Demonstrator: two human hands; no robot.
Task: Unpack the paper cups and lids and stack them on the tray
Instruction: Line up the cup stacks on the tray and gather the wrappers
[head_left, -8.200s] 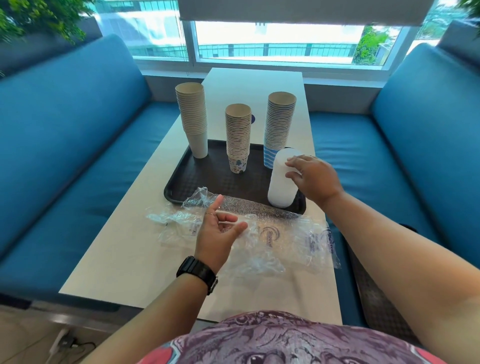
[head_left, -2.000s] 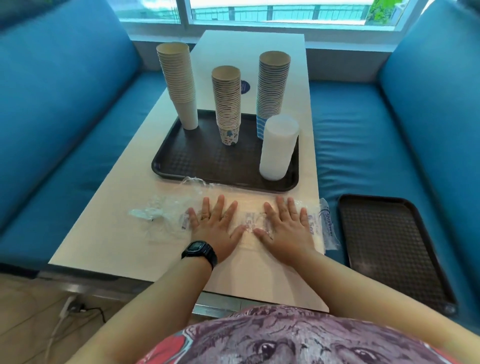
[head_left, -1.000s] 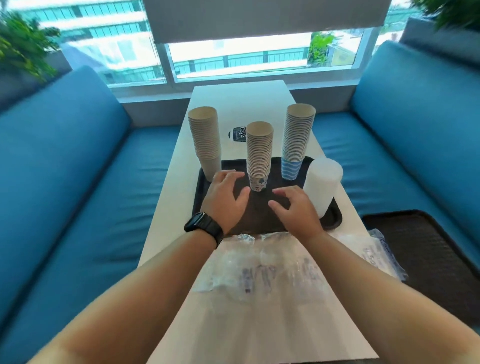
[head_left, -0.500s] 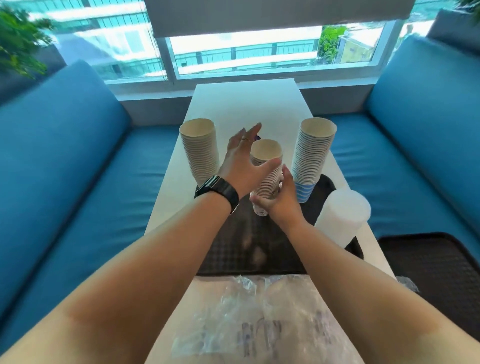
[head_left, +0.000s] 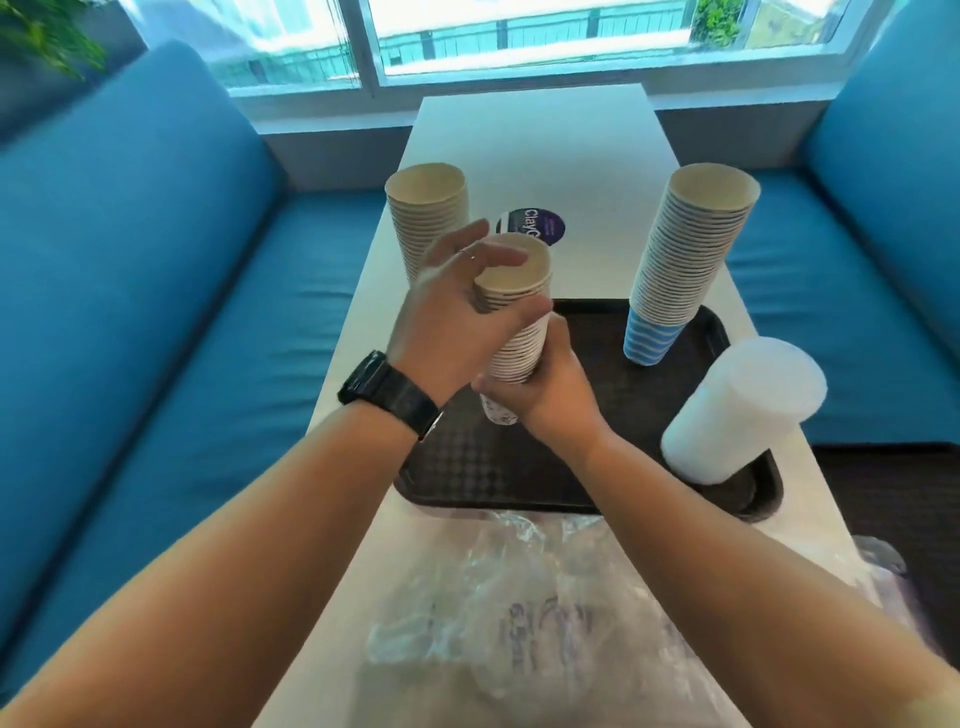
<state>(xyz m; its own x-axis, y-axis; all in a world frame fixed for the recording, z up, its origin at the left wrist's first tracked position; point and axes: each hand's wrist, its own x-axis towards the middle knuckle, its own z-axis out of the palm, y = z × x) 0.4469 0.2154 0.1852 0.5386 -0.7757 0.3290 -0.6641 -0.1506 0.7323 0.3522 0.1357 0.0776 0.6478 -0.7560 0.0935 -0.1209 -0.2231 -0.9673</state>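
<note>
A black tray (head_left: 571, 467) lies on the white table (head_left: 535, 140). On the tray stand three stacks of paper cups and a white stack of lids (head_left: 743, 415) at the front right. My left hand (head_left: 457, 312) grips the upper part of the middle cup stack (head_left: 519, 322), thumb across its front. My right hand (head_left: 545, 395) grips the same stack low down, near its patterned bottom cup. A plain beige cup stack (head_left: 426, 213) stands behind my left hand. The blue-striped cup stack (head_left: 685, 260) stands at the tray's back right.
Crumpled clear plastic wrappers (head_left: 519, 623) lie on the table in front of the tray. A round dark sticker (head_left: 535, 226) is on the table behind the cups. Blue sofas flank the table, and a second black tray (head_left: 893, 493) lies on the right seat.
Both hands left the flattened wrappers, reached over the tray and closed around the middle cup stack; since half a second ago they keep that hold while the view tilts down.
</note>
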